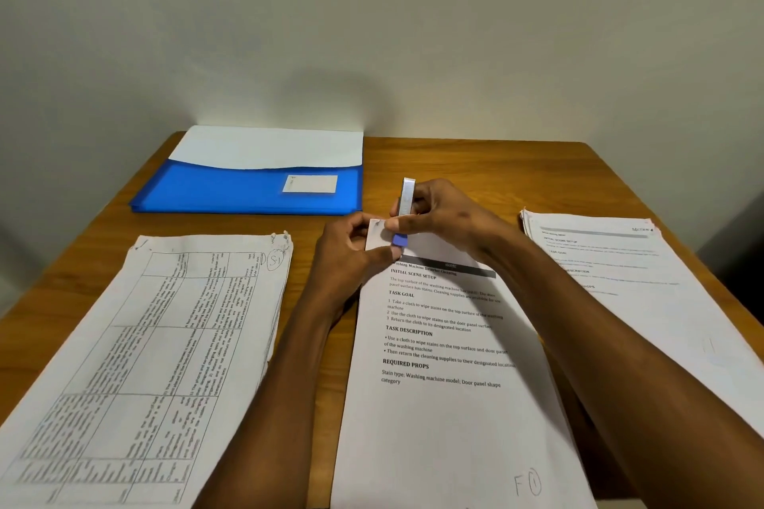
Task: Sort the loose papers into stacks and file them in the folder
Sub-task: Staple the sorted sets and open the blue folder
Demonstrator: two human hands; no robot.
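Note:
Three stacks of printed paper lie on the wooden table (475, 161). The left stack (157, 351) carries tables of text, the middle stack (446, 364) has headed text, and the right stack (628, 273) lies at an angle. My left hand (351, 256) pinches the top left corner of the middle stack. My right hand (438, 211) grips a small stapler (405, 211), silver with a blue tip, set upright over that same corner. A blue folder (248, 186) with white sheets showing from its top lies at the back left.
A plain wall rises right behind the table. The table's far edge runs behind the folder, and its right edge drops off beside the right stack. Bare wood shows between the folder and the stacks.

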